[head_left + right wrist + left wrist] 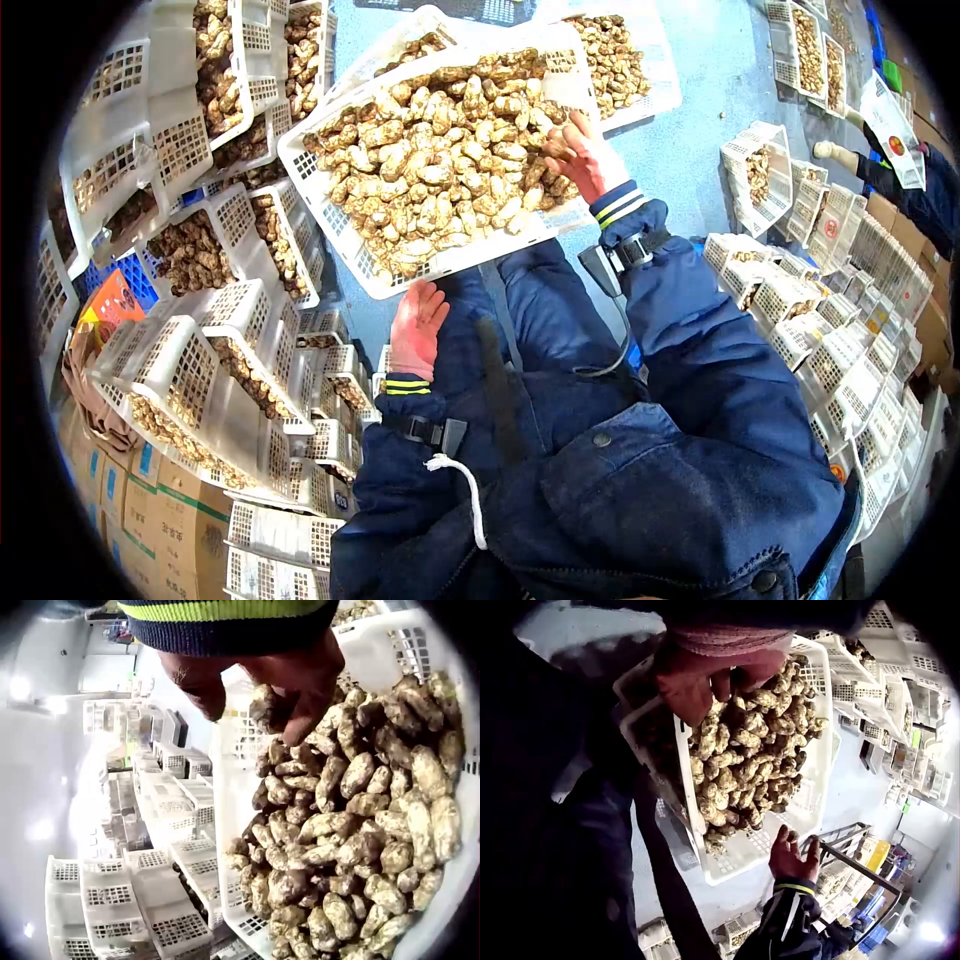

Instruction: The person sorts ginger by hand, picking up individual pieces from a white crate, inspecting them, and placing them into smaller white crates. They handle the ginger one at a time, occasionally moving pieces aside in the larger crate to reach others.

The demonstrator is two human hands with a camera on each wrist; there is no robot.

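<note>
A white plastic basket (352, 262) full of knobbly, soil-marked brown tubers (440, 160) lies in front of the person. The left hand (415, 328) is at its near edge, fingers extended; in the left wrist view the left hand (718, 671) overlaps the basket's rim (692, 787), and contact is unclear. At the basket's right side is the right hand (588, 158). Seen from the right wrist, the right hand (262, 679) pinches one tuber (262, 709) between thumb and fingers, just above the heap (352, 840).
Stacked white baskets of tubers (215, 370) stand close on the left, with cardboard boxes (170, 530) below them. More baskets (840, 350) line the right side. Another filled basket (650, 100) is behind the main one. Another person's leg (880, 175) shows at far right.
</note>
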